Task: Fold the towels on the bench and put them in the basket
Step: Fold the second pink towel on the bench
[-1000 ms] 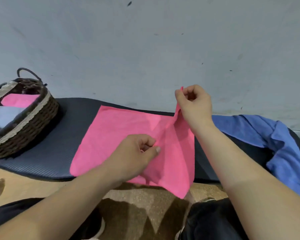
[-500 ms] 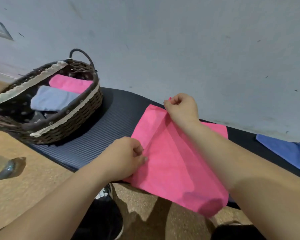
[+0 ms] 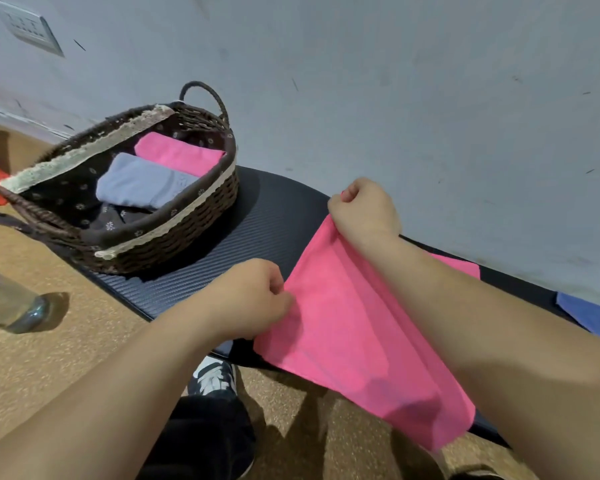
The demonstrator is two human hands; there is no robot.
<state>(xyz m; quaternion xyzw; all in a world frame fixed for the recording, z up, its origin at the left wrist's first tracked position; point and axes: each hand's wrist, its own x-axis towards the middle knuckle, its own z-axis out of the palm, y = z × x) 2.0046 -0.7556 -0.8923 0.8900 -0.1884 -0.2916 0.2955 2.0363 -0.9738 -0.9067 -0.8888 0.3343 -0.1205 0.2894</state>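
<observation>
In the head view we pinch the pink towel with curled fingers: left hand at its left edge, right hand at its far corner. It drapes over the bench's front edge, near the basket at the left end.

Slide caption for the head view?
Left hand and right hand pinch a pink towel on the mat beside a basket holding a grey towel and a folded pink towel.

A clear bottle sits on the speckled floor at nine o'clock — a wall socket at eleven, a sneaker at six.
</observation>
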